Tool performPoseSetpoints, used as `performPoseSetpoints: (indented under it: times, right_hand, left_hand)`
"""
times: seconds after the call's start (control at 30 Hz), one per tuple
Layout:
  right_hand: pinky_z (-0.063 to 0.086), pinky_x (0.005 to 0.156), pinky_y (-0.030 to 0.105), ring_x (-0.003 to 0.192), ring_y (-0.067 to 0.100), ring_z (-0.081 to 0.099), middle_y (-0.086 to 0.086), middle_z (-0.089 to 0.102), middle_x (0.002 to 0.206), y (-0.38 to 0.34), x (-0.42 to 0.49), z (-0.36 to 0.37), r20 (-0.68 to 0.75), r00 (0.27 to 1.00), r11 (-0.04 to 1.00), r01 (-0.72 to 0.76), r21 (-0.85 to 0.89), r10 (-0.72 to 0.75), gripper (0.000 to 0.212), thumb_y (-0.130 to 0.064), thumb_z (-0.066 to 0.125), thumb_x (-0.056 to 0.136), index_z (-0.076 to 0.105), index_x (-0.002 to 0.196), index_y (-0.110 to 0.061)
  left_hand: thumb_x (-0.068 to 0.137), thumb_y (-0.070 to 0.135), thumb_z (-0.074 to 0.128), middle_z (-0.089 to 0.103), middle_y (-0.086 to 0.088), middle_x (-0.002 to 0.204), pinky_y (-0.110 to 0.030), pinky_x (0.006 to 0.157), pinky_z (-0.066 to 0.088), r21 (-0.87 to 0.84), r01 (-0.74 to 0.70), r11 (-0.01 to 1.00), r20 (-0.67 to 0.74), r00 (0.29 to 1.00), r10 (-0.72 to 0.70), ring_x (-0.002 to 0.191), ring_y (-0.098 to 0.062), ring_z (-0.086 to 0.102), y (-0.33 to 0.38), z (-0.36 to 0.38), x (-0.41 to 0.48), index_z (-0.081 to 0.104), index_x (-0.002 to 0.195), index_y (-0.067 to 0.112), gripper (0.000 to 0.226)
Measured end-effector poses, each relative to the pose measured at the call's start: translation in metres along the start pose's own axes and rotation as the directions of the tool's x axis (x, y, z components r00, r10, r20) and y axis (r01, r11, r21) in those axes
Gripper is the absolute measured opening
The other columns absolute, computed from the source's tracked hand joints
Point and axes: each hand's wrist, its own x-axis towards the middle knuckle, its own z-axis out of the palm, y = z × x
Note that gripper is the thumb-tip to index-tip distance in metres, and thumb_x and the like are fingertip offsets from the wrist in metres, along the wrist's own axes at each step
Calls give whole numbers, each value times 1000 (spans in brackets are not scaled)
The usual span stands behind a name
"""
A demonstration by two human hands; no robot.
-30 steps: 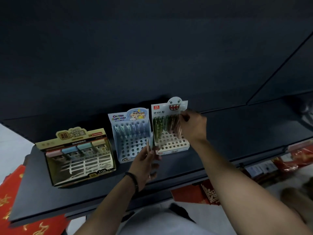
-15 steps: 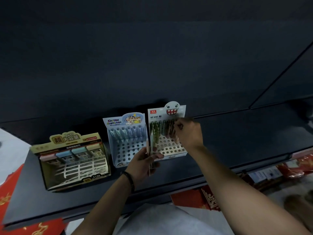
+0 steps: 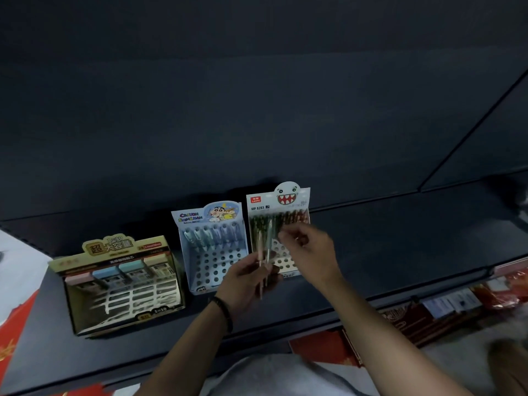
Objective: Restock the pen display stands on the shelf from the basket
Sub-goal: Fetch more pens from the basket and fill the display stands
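Note:
Three display stands sit on the dark shelf. The white stand with a toothy ghost header holds green and brown pens along its back rows. The blue cartoon stand beside it holds pale blue pens. My left hand grips a small bundle of pens upright in front of the white stand. My right hand hovers over that stand with its fingertips at the tops of the bundle's pens; a pinch cannot be made out. The basket is out of view.
A gold and black box display stands at the left of the shelf. Red packets and price tags line the lower shelf at the right. A red item lies at the far left.
My right hand has come back from the white stand's back row toward the bundle in my left hand. My left hand has lifted the bundle slightly.

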Motion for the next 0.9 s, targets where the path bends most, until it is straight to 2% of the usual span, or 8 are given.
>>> performPoseSetpoints:
  times: [0.1,0.2,0.33,0.5,0.6,0.7,0.77,0.9]
  right_hand:
    - [56,70,23,79,4,71,-12,76,86,3,-3,3,171,980,995,-103,-5,102,4,-32,80,92,79,89,-29]
    - [58,68,29,77,9,73,-6,76,82,3,-6,6,154,974,984,-173,45,164,11,-27,79,93,77,84,-23]
    - [64,70,42,78,21,78,3,79,83,-2,-6,-9,57,986,967,-164,195,156,9,-22,71,101,74,97,-15]
    - [52,58,23,59,7,67,-4,78,83,-4,-6,-26,210,966,980,-173,98,149,8,-25,78,96,83,101,-23]
    - [46,63,12,67,-7,65,-15,77,86,0,-9,-26,276,948,986,-167,8,159,11,-25,78,96,85,105,-27]
    - [49,79,10,95,-8,70,-19,76,107,0,-6,-29,310,936,985,-168,-27,168,16,-25,80,94,84,108,-32]
    - [49,75,9,89,-10,70,-17,77,104,-2,-4,-34,330,928,985,-171,-36,174,18,-21,81,93,84,109,-30]
    - [59,65,25,72,14,74,7,77,91,-7,-5,-31,127,969,914,-244,324,214,25,-1,81,89,77,113,-10]
  left_hand:
    - [98,1,62,70,-26,103,-43,85,60,49,-34,998,56,998,32,94,-36,70,-4,3,5,74,109,0,16]
    - [101,5,59,73,-23,116,-49,92,58,79,-41,996,97,995,33,105,-39,70,-6,4,6,73,116,1,21]
    - [108,12,49,76,-7,99,-37,74,52,179,-51,982,-126,989,74,86,-23,71,3,9,8,68,108,10,20]
    - [105,29,57,58,3,72,-30,53,35,199,-137,970,-123,979,164,55,-11,45,17,5,6,66,100,8,22]
    - [105,26,56,63,2,72,-29,51,36,226,-146,963,-120,977,176,54,-12,44,18,5,5,61,99,7,21]
    - [106,23,57,67,-3,78,-29,53,37,210,-137,968,-164,971,173,55,-14,46,16,4,6,62,100,7,18]
    - [105,22,58,67,-5,80,-29,52,37,175,-129,976,-175,972,159,54,-14,47,15,4,5,62,99,8,16]
    - [106,18,56,63,-3,76,-28,52,34,12,-76,997,-150,986,77,54,-14,45,15,2,5,60,97,9,12]
